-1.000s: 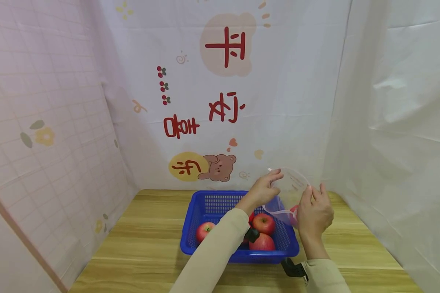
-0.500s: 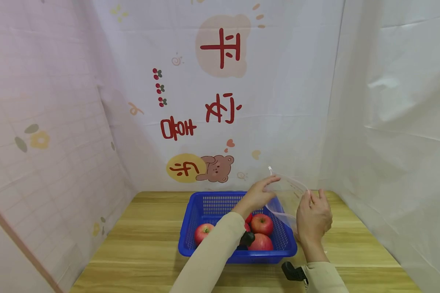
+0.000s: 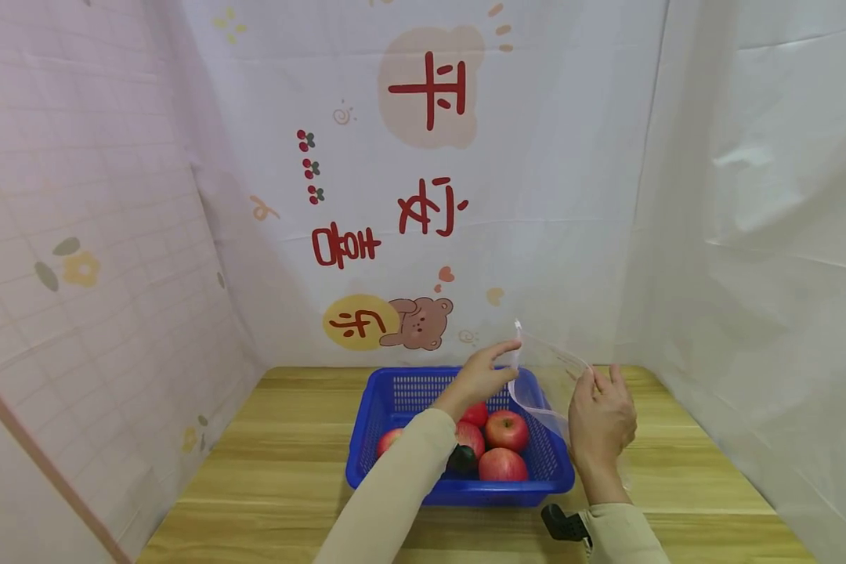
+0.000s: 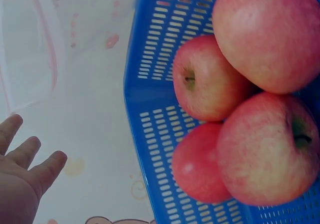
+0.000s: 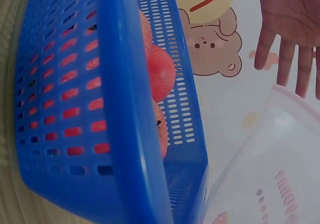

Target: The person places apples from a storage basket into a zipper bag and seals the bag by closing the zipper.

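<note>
A clear plastic zip bag [image 3: 551,384] with a pink-edged mouth hangs at the right side of the blue basket [image 3: 493,487]. My right hand [image 3: 601,423] pinches the bag's rim between thumb and fingers. My left hand [image 3: 481,380] is over the basket, its fingers straight and spread beside the bag's left edge. In the right wrist view the fingers of that left hand [image 5: 292,22] are extended, close to the bag's rim [image 5: 295,102]. Several red apples [image 3: 505,431] lie in the basket. The left forearm hides part of them.
The basket stands on a wood-grain table [image 3: 296,439]. A white printed cloth [image 3: 557,157] hangs behind the table, with more cloth at both sides. Black camera mounts [image 3: 564,523] sit at the wrists.
My left hand has drawn back leftward from the bag. The bag's mouth has sagged narrower, and the red fruit seen by it earlier is out of sight. My right hand keeps its pinch.
</note>
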The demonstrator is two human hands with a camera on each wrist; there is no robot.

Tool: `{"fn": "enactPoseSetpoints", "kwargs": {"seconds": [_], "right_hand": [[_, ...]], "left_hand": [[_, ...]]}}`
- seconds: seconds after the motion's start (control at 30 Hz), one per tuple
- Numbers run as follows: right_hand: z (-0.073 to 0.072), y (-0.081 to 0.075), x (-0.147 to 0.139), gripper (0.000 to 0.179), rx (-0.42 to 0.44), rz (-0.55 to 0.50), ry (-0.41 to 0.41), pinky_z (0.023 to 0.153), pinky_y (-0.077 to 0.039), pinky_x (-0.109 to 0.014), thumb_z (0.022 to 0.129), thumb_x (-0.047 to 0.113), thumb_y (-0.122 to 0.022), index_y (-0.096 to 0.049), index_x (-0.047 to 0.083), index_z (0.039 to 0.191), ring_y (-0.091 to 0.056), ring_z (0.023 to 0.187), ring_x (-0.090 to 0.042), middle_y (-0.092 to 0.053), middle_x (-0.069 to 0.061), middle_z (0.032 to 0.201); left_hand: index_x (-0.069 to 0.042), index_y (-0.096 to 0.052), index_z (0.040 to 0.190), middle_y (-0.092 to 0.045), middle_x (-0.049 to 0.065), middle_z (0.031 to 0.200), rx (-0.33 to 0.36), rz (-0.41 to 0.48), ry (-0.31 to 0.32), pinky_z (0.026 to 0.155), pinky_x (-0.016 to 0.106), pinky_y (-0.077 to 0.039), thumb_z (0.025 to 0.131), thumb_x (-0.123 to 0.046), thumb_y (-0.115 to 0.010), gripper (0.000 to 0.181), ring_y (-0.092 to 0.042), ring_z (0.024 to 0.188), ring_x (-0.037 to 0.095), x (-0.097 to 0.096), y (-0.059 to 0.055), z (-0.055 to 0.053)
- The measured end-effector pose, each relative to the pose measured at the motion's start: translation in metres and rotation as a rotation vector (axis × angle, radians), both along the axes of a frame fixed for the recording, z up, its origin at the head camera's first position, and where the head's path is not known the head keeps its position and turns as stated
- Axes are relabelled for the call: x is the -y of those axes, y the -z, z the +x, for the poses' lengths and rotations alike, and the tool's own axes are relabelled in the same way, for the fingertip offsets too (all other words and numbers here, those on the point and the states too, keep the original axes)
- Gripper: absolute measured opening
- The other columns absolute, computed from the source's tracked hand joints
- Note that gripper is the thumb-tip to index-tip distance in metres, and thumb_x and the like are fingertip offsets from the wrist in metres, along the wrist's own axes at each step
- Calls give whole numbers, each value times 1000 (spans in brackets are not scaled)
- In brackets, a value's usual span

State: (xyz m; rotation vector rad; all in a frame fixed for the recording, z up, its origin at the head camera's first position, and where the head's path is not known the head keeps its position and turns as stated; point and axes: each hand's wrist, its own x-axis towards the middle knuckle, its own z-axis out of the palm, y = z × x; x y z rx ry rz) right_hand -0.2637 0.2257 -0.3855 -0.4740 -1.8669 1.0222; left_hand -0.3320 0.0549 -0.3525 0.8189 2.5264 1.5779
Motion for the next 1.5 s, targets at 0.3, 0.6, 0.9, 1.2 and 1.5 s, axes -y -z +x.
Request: {"fn": "enactPoseSetpoints", "kwargs": {"seconds": [0.3,0.6,0.9,1.2,1.5], "right_hand": [[-2,3,1,39,16,3,-10,92,-37,-69,100,32,-51,-74,6,116,-51,126,-47,-56,-13,140],[-3,4,2,39,26,-8,-20,91,-37,-68,100,33,-51,-73,6,117,-51,126,-46,-56,-12,141],[-1,4,2,40,22,-13,-30,93,-39,-66,100,33,-51,-73,5,117,-51,126,-44,-57,-12,140],[0,3,-3,39,55,30,-16,90,-41,-67,100,31,-50,-73,3,116,-54,122,-46,-59,-15,136],[0,-7,-13,41,170,51,-99,83,-45,-65,98,35,-51,-76,6,112,-55,120,-46,-60,-13,135]], "left_hand": [[-19,-51,146,-48,3,149,13,-24,-25,111,50,-34,96,-18,-63,51,-38,140,26,16,7,-7],[-17,-46,149,-44,8,151,55,-88,-15,110,51,-35,96,-28,-65,58,-38,140,32,37,12,-12],[-15,-45,149,-44,14,150,100,-96,-49,109,55,-35,93,-31,-69,63,-37,141,35,61,20,-15],[-12,-44,150,-43,15,152,125,-107,-63,111,55,-32,93,-32,-68,65,-35,142,36,84,29,-13],[-8,-46,147,-46,16,149,104,-154,-73,111,54,-33,94,-32,-67,62,-39,139,37,111,41,-11]]}}
